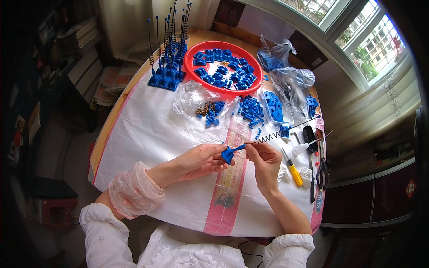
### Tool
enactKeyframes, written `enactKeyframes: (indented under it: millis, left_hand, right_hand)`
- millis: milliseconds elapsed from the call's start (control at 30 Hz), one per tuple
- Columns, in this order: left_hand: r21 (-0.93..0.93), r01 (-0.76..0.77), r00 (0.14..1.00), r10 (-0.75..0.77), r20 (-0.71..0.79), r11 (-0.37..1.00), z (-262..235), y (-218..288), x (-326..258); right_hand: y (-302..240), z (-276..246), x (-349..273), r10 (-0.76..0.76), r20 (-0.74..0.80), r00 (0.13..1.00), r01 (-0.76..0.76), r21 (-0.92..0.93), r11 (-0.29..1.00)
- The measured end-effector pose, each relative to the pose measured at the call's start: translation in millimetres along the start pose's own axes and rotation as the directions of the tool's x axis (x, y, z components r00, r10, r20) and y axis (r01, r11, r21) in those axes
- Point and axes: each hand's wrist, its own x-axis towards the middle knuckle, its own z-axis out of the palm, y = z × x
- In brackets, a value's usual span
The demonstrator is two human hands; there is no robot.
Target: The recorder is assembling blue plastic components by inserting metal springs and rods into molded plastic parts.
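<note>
I see clear plastic bags (286,73) of blue parts upper right by the red round tray (193,52), and at centre frame the left hand (199,161) pinches a small blue clip (227,155) at its fingertips while the right hand (264,163) pinches the spring rod (268,137) against it.

A round wooden bench (203,35) stands under a white woven sheet (152,134). At two o'clock, a curved bay window (357,31) lets in bright daylight, showing trees and buildings outside. Pale curtains (384,107) hang at three o'clock. Stacked papers and shelves (85,53) sit in shadow at ten o'clock. A dark cabinet (371,196) stands at four o'clock.
</note>
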Motion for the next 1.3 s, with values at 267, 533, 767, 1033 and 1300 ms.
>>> enactKeyframes:
  millis: [267, 533, 767, 1033, 1300]
  left_hand:
    - [-0.014, -0.005, 1.000, 0.004, -0.016, 1.000, 0.6, -0.3, -0.8]
    - [-0.010, 0.006, 1.000, -0.006, -0.023, 1.000, -1.5, -1.0, 0.1]
    - [-0.022, 0.015, 1.000, -0.016, -0.019, 1.000, -2.3, -1.9, 1.0]
    - [-0.100, 0.096, 0.995, -0.092, 0.043, 0.990, -4.5, -0.9, -0.3]
    - [0.109, 0.145, 0.989, -0.148, 0.014, 0.983, -3.4, -6.9, -0.8]
  right_hand:
    - [0.0, -1.3, 0.7, 0.027, 0.004, 1.000, -0.027, 0.006, 1.000]
    - [1.3, -3.5, 2.9, 0.017, -0.016, 1.000, -0.017, 0.004, 1.000]
    - [0.1, -1.5, 2.6, 0.002, -0.029, 1.000, -0.002, 0.020, 1.000]
    - [-3.8, -1.5, 0.4, -0.035, -0.017, 0.999, 0.033, -0.066, 0.997]
    - [-31.5, -19.3, 2.6, -0.221, -0.071, 0.973, 0.206, -0.171, 0.963]
